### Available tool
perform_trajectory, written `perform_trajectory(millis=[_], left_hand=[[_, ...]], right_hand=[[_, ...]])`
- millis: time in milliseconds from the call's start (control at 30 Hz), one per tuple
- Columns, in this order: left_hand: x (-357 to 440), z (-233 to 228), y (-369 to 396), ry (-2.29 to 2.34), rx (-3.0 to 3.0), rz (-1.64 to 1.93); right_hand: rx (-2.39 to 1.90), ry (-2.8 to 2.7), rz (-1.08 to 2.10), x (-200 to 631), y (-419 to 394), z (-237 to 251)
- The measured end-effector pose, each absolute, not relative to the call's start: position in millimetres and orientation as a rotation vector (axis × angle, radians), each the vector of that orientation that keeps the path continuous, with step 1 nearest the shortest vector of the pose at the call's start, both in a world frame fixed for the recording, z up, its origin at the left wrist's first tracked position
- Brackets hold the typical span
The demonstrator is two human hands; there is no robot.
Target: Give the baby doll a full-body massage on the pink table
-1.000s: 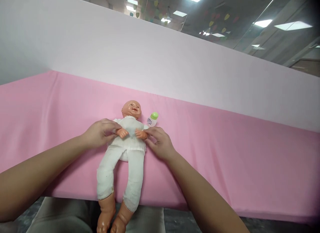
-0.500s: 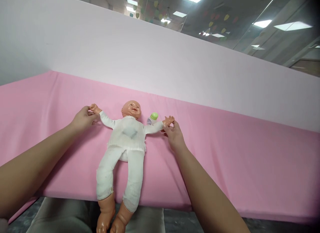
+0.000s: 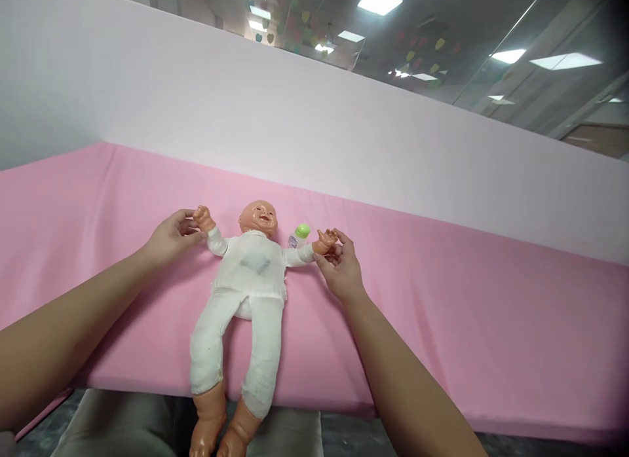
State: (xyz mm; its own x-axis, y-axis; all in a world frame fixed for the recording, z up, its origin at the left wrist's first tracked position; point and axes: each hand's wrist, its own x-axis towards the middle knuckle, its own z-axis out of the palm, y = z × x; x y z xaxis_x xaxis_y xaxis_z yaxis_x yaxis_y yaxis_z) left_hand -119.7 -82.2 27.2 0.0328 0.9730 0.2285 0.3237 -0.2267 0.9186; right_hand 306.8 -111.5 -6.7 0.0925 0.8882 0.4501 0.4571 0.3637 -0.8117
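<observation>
Your left hand (image 3: 173, 237) and right hand (image 3: 344, 270), half closed, pinch the bald plastic doll in white cloth (image 3: 248, 280) by its wrists on the pink cloth-covered desk (image 3: 457, 319). You seem partway: arms out, not let go.

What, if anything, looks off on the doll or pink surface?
A greyish patch stands out on the white shirt of the doll; stain or something underneath, can't tell. Threads at the shirt's side look frayed. The feet overhang the near edge of the pink surface.
</observation>
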Motion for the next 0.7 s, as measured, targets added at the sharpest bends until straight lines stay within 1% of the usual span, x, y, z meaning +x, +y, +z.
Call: perform_trajectory(millis=[67,233,300,367,467,600,700], left_hand=[[-109,30,-93,1.262,1.810,1.176],[-90,27,-109,1.073,2.267,0.905],[-87,24,-109,1.019,2.356,0.857],[-86,22,-108,1.065,2.338,0.876],[-89,23,-104,1.247,2.148,0.982],[-104,25,-91,1.478,1.797,1.148],[-121,22,-76,1.599,1.549,1.175]], right_hand=[[-1.136,-1.656,0.406,290,-124,0],[-0.951,-2.144,0.140,252,-143,2],[-0.914,-2.210,0.094,247,-143,0],[-0.939,-2.193,0.086,248,-142,-2],[-1.102,-2.047,0.191,258,-137,-2],[-1.223,-1.623,0.465,284,-122,-3],[-1.339,-1.359,0.591,310,-106,-11]])
